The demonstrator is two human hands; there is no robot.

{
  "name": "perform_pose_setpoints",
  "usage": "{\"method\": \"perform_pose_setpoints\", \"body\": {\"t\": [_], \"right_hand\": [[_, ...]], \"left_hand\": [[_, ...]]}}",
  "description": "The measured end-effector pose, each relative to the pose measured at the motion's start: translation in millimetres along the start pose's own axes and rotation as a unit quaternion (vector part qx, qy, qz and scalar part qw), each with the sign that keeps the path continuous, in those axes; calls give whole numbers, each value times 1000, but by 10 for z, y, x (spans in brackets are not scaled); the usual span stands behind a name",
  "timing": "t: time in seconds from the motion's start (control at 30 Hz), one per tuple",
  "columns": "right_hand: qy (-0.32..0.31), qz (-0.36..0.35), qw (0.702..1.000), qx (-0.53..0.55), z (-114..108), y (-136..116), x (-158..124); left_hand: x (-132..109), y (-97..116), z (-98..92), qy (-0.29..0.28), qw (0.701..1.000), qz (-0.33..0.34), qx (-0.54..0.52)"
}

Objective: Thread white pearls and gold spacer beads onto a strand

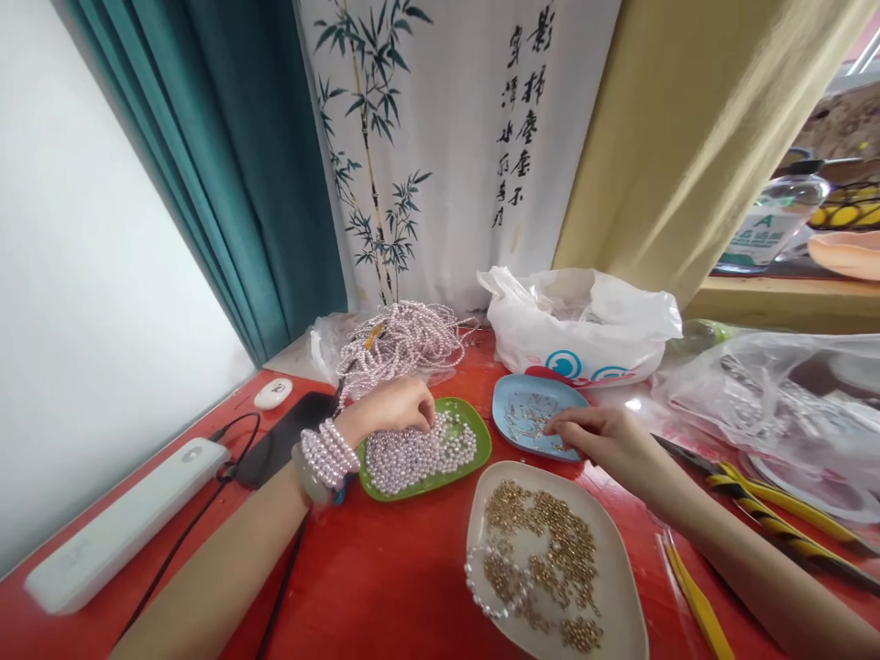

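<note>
Beads (405, 460) lie beneath left grip (402, 403); metal pins (528, 414) at right grip (599, 434).

Left of the frame's middle, the left wrist (353, 425) wears shiny pink bead bracelets (331, 454) and a pale, smooth bangle (309, 477).

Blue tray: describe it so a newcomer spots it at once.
On the red table, find the white plastic bag. Just on its near side sits the blue tray, with the right hand over its edge. Thin, pin-like pieces set it apart from the green tray and beige tray, which hold round beads.
</note>
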State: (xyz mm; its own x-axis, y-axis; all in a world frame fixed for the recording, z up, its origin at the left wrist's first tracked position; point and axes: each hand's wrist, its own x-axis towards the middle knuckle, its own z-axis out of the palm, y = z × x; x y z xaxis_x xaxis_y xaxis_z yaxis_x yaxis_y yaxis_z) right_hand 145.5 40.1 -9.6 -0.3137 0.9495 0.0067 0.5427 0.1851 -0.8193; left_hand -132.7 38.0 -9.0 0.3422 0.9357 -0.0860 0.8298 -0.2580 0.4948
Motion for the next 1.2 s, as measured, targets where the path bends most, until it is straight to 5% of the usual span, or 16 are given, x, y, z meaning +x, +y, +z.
{"method": "perform_pose_setpoints", "body": {"t": [0.1,0.17,0.3,0.47,0.6,0.73,0.97,1.2], "right_hand": [[17,16,998,53,-17,-19,-17],[20,22,993,118,-24,-50,-42],[-7,3,972,236,-8,-157,-119],[-13,-76,960,269,63,-295,-253],[58,-166,978,115,116,-355,-340],[128,-260,956,-44,142,-389,-388],[195,-319,920,-114,156,-412,-398],[181,-338,909,-160,178,-403,-429]], "left_hand": [[30,65,43,36,998,9,-59],[54,169,104,55,980,16,-190],[63,434,272,54,874,-6,-483],[30,596,417,34,799,-17,-600],[-13,628,435,31,780,-11,-625],[-67,694,414,38,778,-6,-627],[-112,800,434,30,756,17,-654],[-126,832,460,32,739,20,-673]]}}
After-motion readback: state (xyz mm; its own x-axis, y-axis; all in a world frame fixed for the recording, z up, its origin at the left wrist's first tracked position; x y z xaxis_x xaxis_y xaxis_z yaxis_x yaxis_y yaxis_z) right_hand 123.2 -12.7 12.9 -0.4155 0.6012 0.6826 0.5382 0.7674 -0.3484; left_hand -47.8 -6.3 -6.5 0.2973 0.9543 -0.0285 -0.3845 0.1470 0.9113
